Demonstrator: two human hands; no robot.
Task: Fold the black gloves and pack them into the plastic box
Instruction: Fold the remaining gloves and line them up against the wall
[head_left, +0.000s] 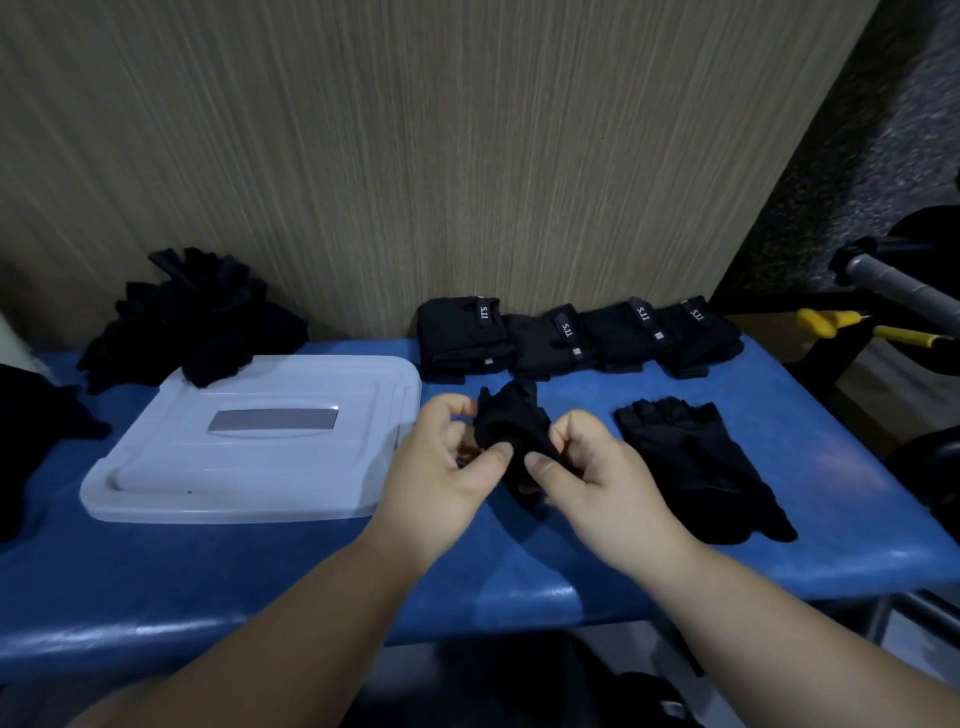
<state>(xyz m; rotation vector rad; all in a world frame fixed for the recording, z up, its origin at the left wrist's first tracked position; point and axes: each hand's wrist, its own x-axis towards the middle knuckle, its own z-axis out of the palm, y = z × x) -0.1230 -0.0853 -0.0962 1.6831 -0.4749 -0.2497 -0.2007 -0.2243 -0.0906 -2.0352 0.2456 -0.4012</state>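
Note:
Both hands hold one bunched black glove (511, 423) just above the blue padded bench (519, 566). My left hand (441, 467) pinches its left side, my right hand (592, 467) its right side. A second black glove (696, 462) lies flat on the bench to the right. Several folded black gloves (571, 335) with white "5.11" tabs stand in a row against the wall. The white plastic box (249, 441) sits left of my hands with its lid on. A heap of unfolded black gloves (197, 322) lies behind it.
A striped beige wall (415, 156) runs behind the bench. At the far left edge lies more black fabric (31, 431). To the right of the bench stand a grey bar (898, 291) and yellow-handled parts (831, 322) of dark equipment.

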